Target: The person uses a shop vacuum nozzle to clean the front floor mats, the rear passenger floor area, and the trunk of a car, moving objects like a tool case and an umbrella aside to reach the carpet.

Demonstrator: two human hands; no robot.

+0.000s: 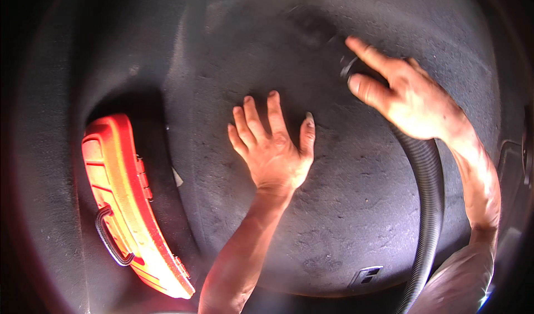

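Observation:
My left hand (275, 147) lies flat with its fingers spread on the dark carpeted floor panel (333, 214), holding nothing. To the upper right, my right hand (400, 88) is closed around the end of a black corrugated vacuum hose (425, 189), its index finger stretched along the top. A dark nozzle piece shows between thumb and index finger, and its tip is blurred against the carpet. The hose runs from under my right palm down to the bottom edge of the view, beside my forearm.
An orange-red hard plastic case (121, 197) with a dark handle (110, 239) stands in a recess at the left. A dark latch or pull handle (367, 275) is set in the panel's near edge. Dark carpeted side walls curve up around the panel.

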